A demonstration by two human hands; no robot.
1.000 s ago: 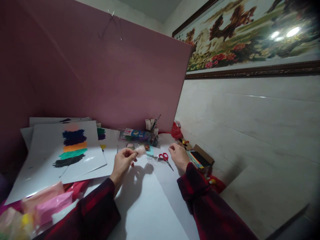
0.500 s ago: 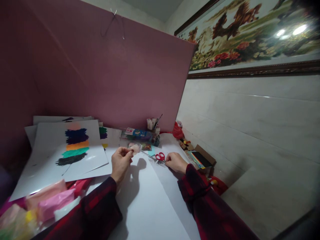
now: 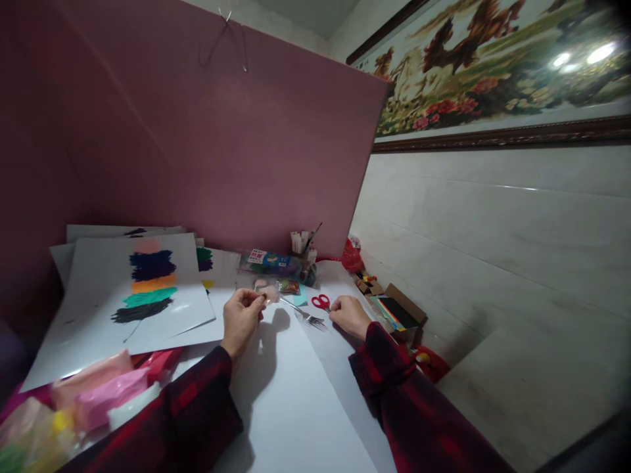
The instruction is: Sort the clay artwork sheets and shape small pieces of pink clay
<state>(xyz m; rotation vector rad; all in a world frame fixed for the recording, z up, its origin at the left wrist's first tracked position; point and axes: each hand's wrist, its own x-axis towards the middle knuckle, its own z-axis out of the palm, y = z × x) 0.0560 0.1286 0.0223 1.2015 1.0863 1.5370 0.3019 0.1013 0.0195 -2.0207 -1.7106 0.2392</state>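
My left hand (image 3: 242, 318) pinches a thin pale pink piece (image 3: 269, 294), which looks like soft clay, between thumb and fingers above the white sheet. My right hand (image 3: 349, 316) is closed around the blade end of a small pair of scissors (image 3: 321, 302), whose red handles point up and left. Between the hands lies a metal fork (image 3: 308, 317), its tines toward my right hand. Just behind the fork are a light blue paper piece (image 3: 300, 297) and a small clear packet (image 3: 288, 286).
Painted sheets (image 3: 98, 282) are stacked at the left, with pink and other coloured packets (image 3: 111, 401) in front. Behind stand a clear bag with a blue label (image 3: 276, 260) and a brush holder (image 3: 300, 243). A cardboard box of coloured sheets (image 3: 399, 312) sits at the right.
The scissors have moved slightly right with my right hand, away from the fork, whose tines now show more clearly. My left hand stays nearly in place with the pink piece.
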